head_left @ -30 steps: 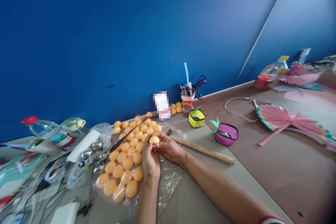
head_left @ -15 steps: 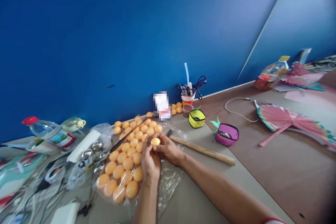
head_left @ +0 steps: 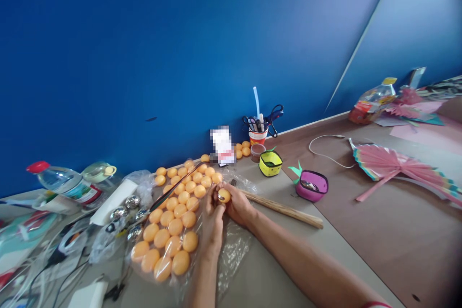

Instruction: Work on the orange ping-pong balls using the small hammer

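Just right of the bagged balls, an orange ping-pong ball (head_left: 224,196) is held between my two hands. A small dark, shiny patch shows on its upper side; I cannot tell whether this is a hole or a piece of metal. My left hand (head_left: 212,219) is closed against the ball's left side and my right hand (head_left: 238,204) grips it from the right. Under and beside my hands spreads a clear plastic bag (head_left: 234,248) with many orange ping-pong balls (head_left: 175,227). Behind my right hand lies a hammer with a wooden handle (head_left: 285,209), its head partly hidden.
A yellow basket (head_left: 270,163) and a purple basket (head_left: 312,186) stand to the right, near a cup of pens (head_left: 258,135). Left are silver balls (head_left: 118,213), bottles (head_left: 59,180) and cables. A pink paper fan (head_left: 400,161) lies far right.
Both hands have shifted slightly right with the ball. The ball has turned, so a dark, shiny patch now shows on it. Surrounding objects stay in place.
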The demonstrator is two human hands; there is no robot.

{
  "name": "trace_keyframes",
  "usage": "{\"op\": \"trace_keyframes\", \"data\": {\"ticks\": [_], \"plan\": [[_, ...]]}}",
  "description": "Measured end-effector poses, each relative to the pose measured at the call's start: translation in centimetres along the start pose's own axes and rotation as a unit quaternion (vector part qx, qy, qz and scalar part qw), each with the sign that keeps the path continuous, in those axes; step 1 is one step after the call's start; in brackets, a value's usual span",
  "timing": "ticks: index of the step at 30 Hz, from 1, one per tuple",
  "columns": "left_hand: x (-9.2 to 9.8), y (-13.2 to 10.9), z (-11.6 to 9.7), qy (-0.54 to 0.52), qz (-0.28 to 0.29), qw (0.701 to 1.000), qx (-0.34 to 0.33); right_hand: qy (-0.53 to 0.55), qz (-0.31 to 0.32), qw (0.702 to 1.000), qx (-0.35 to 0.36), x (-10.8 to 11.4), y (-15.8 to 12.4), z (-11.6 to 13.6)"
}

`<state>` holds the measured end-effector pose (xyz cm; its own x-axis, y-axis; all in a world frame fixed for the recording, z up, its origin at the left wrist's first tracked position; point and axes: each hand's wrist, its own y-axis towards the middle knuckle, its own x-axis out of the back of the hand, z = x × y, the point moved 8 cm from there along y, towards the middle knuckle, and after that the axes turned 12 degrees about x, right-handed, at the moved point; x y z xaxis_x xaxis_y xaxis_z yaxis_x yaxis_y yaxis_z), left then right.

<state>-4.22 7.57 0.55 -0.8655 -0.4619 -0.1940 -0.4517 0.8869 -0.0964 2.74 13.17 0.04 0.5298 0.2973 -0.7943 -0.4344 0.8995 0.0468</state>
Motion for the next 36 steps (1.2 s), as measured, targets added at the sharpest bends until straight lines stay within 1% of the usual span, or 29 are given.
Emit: {"op": "trace_keyframes", "data": {"ticks": [2,6,8,12,13,16,18,20,22,24,26,28,29,33,34,36], "plan": [[-0.1,-0.1,0.2,0.018,0.012,1.0,0.008,-0.014,-0.01,1.0,0.008,0.3,0.0,0.0],[-0.5,-0.3,0.0,0.051,0.029,0.998,0.013,-0.037,-0.001,0.999,0.034,-0.2,-0.2,0.6],[-0.6,-0.4,0.0,0.069,0.029,0.997,0.012,-0.036,-0.006,0.999,0.04,-0.4,-0.3,0.8],[-0.3,-0.3,0.6,0.044,0.019,0.998,0.027,-0.021,-0.015,0.999,0.044,-0.7,-0.4,1.1],[-0.2,-0.3,0.6,0.056,0.016,0.998,0.032,-0.02,-0.013,0.999,0.046,-0.7,-0.4,1.1],[-0.3,-0.4,0.1,0.105,0.01,0.994,0.025,-0.018,-0.021,0.998,0.065,-0.8,-0.5,1.5],[-0.7,-0.5,-0.3,0.104,0.023,0.994,0.018,-0.027,-0.029,0.996,0.081,-0.7,-0.6,1.8],[-1.2,-0.5,-0.4,0.073,0.04,0.996,0.024,-0.057,-0.038,0.992,0.105,-0.5,-0.5,2.5],[-1.5,-0.4,-0.1,0.025,0.05,0.998,0.041,-0.111,-0.044,0.983,0.138,-0.3,-0.5,3.4],[-1.5,-0.3,0.0,-0.002,0.04,0.998,0.046,-0.168,-0.049,0.97,0.169,-0.2,-0.4,4.3],[-1.1,-0.4,-0.3,0.006,0.008,0.999,0.035,-0.207,-0.047,0.961,0.178,-0.1,-0.3,4.8],[-0.8,-0.6,-0.6,0.033,-0.011,0.999,0.035,-0.219,-0.049,0.959,0.174,0.2,-0.1,4.9],[-1.0,-0.7,-0.5,0.045,-0.003,0.998,0.046,-0.218,-0.051,0.96,0.166,0.3,0.0,4.8],[-2.5,-1.5,0.4,0.063,0.083,0.987,0.12,-0.184,-0.047,0.975,0.111,0.8,0.3,4.0],[-2.6,-1.6,0.6,0.06,0.093,0.985,0.131,-0.177,-0.044,0.979,0.095,0.8,0.4,3.7],[-2.7,-1.7,0.9,0.065,0.092,0.984,0.136,-0.173,-0.042,0.981,0.076,0.8,0.3,3.5]]}}
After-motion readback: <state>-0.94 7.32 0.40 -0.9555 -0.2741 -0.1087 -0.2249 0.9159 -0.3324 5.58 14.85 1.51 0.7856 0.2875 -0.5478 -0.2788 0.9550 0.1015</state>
